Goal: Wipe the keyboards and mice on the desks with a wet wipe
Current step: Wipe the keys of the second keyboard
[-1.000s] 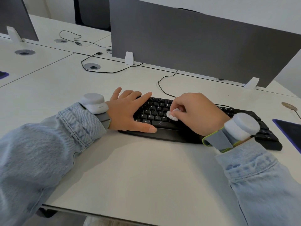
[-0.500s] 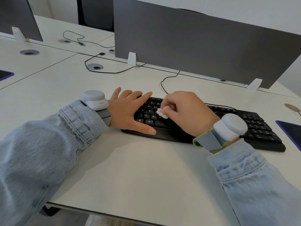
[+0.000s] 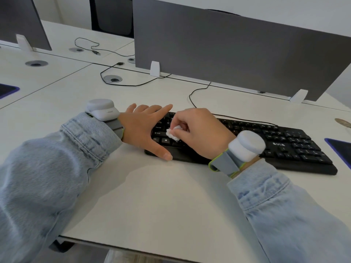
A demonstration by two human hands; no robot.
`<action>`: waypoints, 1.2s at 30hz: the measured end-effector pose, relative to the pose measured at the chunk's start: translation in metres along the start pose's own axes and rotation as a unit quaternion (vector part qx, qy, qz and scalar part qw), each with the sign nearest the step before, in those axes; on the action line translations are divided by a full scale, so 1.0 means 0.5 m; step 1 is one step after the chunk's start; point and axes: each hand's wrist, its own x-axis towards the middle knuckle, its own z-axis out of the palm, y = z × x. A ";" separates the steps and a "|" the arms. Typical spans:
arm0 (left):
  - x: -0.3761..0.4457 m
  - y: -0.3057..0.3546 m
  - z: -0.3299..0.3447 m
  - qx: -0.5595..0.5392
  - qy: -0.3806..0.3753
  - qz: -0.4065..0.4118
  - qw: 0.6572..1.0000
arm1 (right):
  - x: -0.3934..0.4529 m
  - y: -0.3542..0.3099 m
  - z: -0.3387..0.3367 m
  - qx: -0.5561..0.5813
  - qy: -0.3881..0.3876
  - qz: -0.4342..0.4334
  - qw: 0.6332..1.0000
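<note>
One black keyboard [image 3: 266,141] sits on the white tabletop [image 3: 152,196], toward the right half, long side roughly parallel to the near edge. Matte plastic, low keys with white legends, smooth curved palm rest along the front. Its thin black cable [image 3: 195,95] loops back toward the grey divider panel [image 3: 228,50] at the far edge.

Wet wipe [image 3: 173,134]: small white crumpled wad, soft and lumpy, lying on the keys at the keyboard's left end, near the bottom rows.

Right hand [image 3: 199,133] has its fingers curled, thumb and fingertips pinching the wipe and pressing it onto the keys. Left hand [image 3: 144,130] lies flat and spread, fingers straight, over the keyboard's left end; its thumb rests on the front-left corner of the palm rest, index finger points along the top row. It holds nothing.

Both wrists carry a rounded grey-white puck on a fabric strap; sleeves are light denim.

Bare smooth tabletop between the keyboard and the near edge, more bare surface left of the left hand. Dark mat with purple edging [image 3: 340,150] just beside the keyboard's right end, at the right edge. Round metal cable port [image 3: 113,79] near the far-left corner.
</note>
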 end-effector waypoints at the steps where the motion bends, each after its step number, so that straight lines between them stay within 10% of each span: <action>1: 0.000 -0.001 0.000 0.000 -0.002 0.001 1.000 | 0.000 0.002 -0.002 -0.006 -0.013 0.004 1.000; 36: -0.020 -0.025 -0.034 -0.027 -0.064 -0.005 0.998 | 0.016 -0.020 -0.023 -0.055 -0.015 0.041 0.998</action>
